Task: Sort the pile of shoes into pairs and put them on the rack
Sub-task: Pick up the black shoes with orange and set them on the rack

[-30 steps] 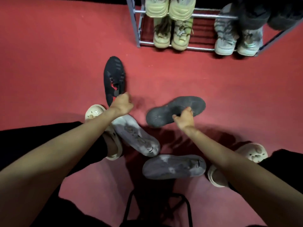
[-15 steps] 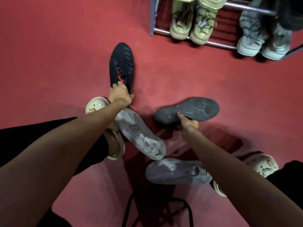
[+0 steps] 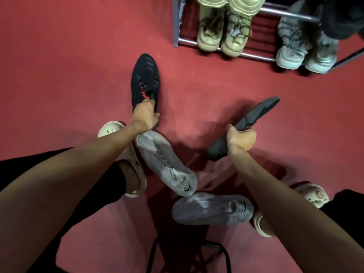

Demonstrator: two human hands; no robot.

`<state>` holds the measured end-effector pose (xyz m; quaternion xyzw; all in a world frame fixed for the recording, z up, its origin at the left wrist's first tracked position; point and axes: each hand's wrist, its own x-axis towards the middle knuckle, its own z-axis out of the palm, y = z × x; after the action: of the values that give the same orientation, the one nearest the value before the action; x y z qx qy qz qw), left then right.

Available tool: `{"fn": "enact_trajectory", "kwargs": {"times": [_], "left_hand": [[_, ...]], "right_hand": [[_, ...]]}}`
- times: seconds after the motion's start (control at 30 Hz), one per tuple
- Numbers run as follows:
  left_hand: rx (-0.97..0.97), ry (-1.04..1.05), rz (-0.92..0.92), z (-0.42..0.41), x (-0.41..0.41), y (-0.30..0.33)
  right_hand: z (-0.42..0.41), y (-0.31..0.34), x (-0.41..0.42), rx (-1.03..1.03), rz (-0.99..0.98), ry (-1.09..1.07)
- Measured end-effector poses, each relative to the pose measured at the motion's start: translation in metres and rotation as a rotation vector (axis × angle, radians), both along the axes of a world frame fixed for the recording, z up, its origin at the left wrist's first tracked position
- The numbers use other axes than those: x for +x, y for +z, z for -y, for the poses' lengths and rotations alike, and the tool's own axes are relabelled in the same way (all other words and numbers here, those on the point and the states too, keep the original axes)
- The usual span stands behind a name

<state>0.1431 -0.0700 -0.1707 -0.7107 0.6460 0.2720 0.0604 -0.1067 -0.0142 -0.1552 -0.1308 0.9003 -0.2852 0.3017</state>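
My left hand (image 3: 145, 115) grips the heel of a black sneaker (image 3: 145, 79) that lies upright on the red floor, toe pointing away. My right hand (image 3: 241, 139) holds a second black sneaker (image 3: 256, 117) by its middle, lifted off the floor and tilted, its dark sole facing me. Two grey sneakers lie near my feet: one grey sneaker (image 3: 167, 164) sole up beside my left foot, the other grey sneaker (image 3: 212, 208) on its side below it. The metal rack (image 3: 176, 22) stands at the top right.
On the rack's bottom shelf stand a beige pair of boots (image 3: 222, 36) and a grey pair of sneakers (image 3: 305, 50); more shoes sit on the shelf above. My feet wear cream clogs (image 3: 136, 174). A black stool frame (image 3: 189, 257) is below me.
My right hand has lifted the second black sneaker off the floor and tilted it. My left hand has slid further onto the first black sneaker's heel. The view moved closer.
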Motion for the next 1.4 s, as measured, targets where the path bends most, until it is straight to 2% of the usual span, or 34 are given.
{"fn": "enact_trajectory", "kwargs": {"times": [0.1,0.17,0.3,0.37,0.43,0.53,0.63,0.73,0.83,0.9,1.0,1.07,1.13,1.17,1.3,1.4], "left_hand": [[-0.090,-0.031,-0.017,0.003,-0.010,0.007],[-0.133,-0.078,-0.031,0.006,-0.018,0.013],[-0.154,-0.204,-0.012,0.009,-0.036,0.018],[-0.147,-0.268,0.021,0.009,-0.043,0.019],[-0.148,-0.305,0.053,0.011,-0.045,0.020],[-0.174,-0.329,0.090,0.010,-0.047,0.027],[-0.212,-0.377,0.086,0.001,-0.061,0.036],[-0.210,-0.420,0.033,-0.017,-0.082,0.030],[-0.197,-0.423,-0.074,-0.035,-0.103,0.016],[-0.112,-0.425,-0.127,-0.041,-0.111,0.006],[0.005,-0.341,-0.201,-0.044,-0.106,0.001],[-0.075,-0.250,-0.221,-0.043,-0.094,0.002],[-0.192,-0.114,-0.198,-0.042,-0.084,0.004],[-0.191,-0.031,-0.170,-0.040,-0.080,0.004],[0.121,0.322,-0.171,-0.034,-0.079,-0.003],[0.287,0.253,-0.158,-0.034,-0.087,-0.003]], "right_hand": [[-0.001,0.003,-0.015,0.063,-0.143,0.173],[0.003,0.001,-0.025,0.126,-0.162,0.289],[0.018,-0.008,-0.026,0.135,0.014,0.490],[0.020,-0.021,-0.019,0.139,0.162,0.502],[0.018,-0.056,-0.020,0.139,0.190,0.532],[0.007,-0.046,-0.011,0.076,0.102,0.549],[-0.007,-0.025,-0.010,-0.004,-0.109,0.600],[-0.019,-0.017,-0.014,0.059,-0.306,0.628],[-0.028,-0.021,-0.022,0.145,-0.283,0.604],[-0.033,-0.026,-0.029,0.166,-0.183,0.574],[-0.040,-0.032,-0.035,0.201,-0.045,0.619],[-0.041,-0.033,-0.037,0.215,-0.009,0.649],[-0.042,-0.034,-0.037,0.232,0.037,0.607],[-0.042,-0.038,-0.038,0.235,0.056,0.574],[-0.039,-0.040,-0.038,0.236,0.092,0.580],[-0.035,-0.041,-0.041,0.234,0.121,0.589]]}}
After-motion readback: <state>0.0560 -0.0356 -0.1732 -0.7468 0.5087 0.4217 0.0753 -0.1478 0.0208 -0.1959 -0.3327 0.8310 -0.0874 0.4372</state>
